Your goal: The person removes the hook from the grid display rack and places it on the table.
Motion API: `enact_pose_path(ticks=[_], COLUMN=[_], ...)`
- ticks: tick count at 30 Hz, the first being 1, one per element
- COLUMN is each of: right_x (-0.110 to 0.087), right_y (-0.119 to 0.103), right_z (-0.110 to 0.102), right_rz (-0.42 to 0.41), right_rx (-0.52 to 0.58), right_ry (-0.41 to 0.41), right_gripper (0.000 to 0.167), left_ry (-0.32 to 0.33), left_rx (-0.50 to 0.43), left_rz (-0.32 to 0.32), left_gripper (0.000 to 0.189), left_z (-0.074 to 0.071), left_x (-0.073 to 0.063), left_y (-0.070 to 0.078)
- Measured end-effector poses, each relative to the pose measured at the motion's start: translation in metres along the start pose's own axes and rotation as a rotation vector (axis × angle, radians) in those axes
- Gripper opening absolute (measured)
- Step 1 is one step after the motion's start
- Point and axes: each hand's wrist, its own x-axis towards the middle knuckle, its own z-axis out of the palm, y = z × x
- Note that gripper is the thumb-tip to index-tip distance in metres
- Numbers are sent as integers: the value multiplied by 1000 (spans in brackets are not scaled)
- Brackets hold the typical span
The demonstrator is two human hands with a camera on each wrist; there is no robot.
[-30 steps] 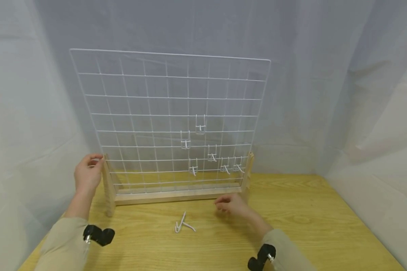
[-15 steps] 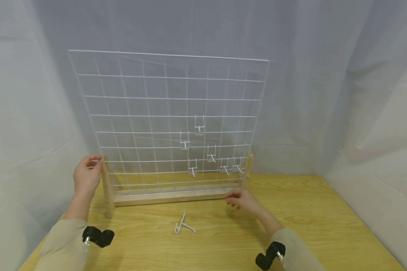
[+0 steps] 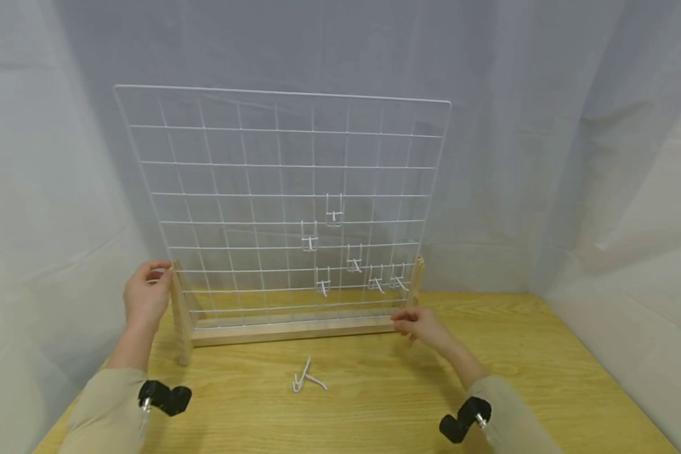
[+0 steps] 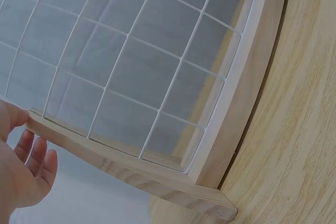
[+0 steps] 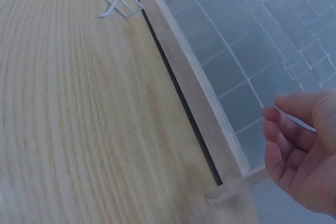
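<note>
A white wire grid panel (image 3: 261, 183) stands upright in a pale wooden stand (image 3: 295, 330). Several white wire hooks (image 3: 333, 218) hang on its right half. At the stand's left side post, my left hand (image 3: 145, 293) pinches the top end between thumb and finger; the left wrist view has this hand (image 4: 23, 166) too. My right hand (image 3: 422, 326) is by the stand's lower right corner, fingers loosely bent and holding nothing. In the right wrist view, that hand (image 5: 304, 145) is before the grid near the corner. One loose white hook (image 3: 306, 376) lies on the table.
The wood-grain table (image 3: 522, 366) extends in front of the stand and to its right. White sheeting (image 3: 545, 157) hangs behind and at both sides. A black wrist mount (image 3: 466, 420) sits on each sleeve.
My right hand has moved right along the stand's bottom rail to its right corner. The left hand stays at the left post. The loose hook lies where it was.
</note>
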Motion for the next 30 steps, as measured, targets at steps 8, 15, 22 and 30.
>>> enact_pose_path(ticks=[8,15,22,30], right_x=[3,6,11,13], right_y=[-2,-4,-9,-20], right_z=[-9,-17,-26,-36], right_rz=[9,11,10,5], right_rx=[36,53,64,62], right_ry=[65,118,159,198], right_gripper=[27,29,28,31], left_ry=[-3,-6,-10,-14], left_rx=[1,6,13,9], left_rz=[1,5,2,1], left_gripper=[29,29,29,29], left_z=[0,0,0,-2], left_x=[0,0,1,1], left_y=[-1,-1,-1,1])
